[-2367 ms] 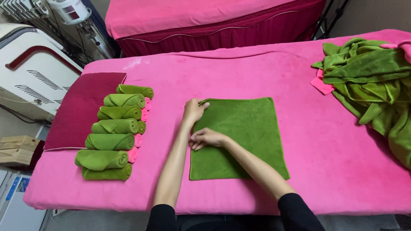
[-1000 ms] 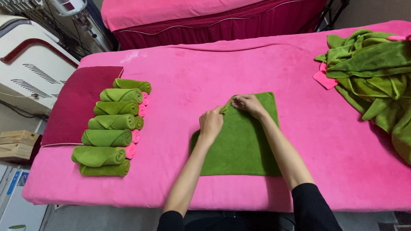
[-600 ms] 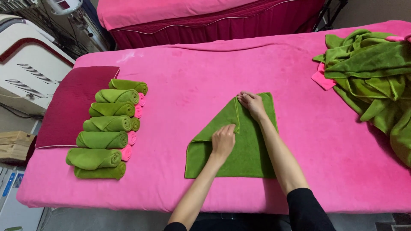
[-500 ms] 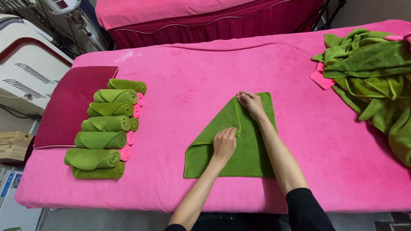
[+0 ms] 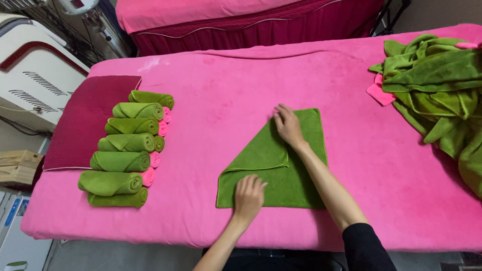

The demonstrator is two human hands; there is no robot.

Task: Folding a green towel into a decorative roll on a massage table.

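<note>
Head view looks down on a bed covered in a bright pink sheet (image 5: 226,95), where a green towel (image 5: 301,185) lies flat near the front edge, a little right of the middle. Its upper left corner has been folded inward, so the left side runs as a slanting edge from the top down to the lower left, and the folded flap forms a triangle lying on the rest of the cloth. The person's right hand (image 5: 287,125) rests palm down on the upper part of the towel, at the top of the slanting fold, fingers stretched out flat and pressing on the cloth, gripping nothing. The left hand (image 5: 248,195) lies palm down on the lower left part of the towel, just below the flap, fingers spread and flat, likewise holding nothing. Both forearms reach in from the bottom of the frame, a black sleeve (image 5: 369,248) showing on the right arm.

Well to the left, a row of rolled green towels (image 5: 125,145) sits beside a dark red cushion (image 5: 83,120), with small pink rolls (image 5: 156,159) tucked against their right ends. At the far right lies a loose heap of green cloths (image 5: 437,85)
</note>
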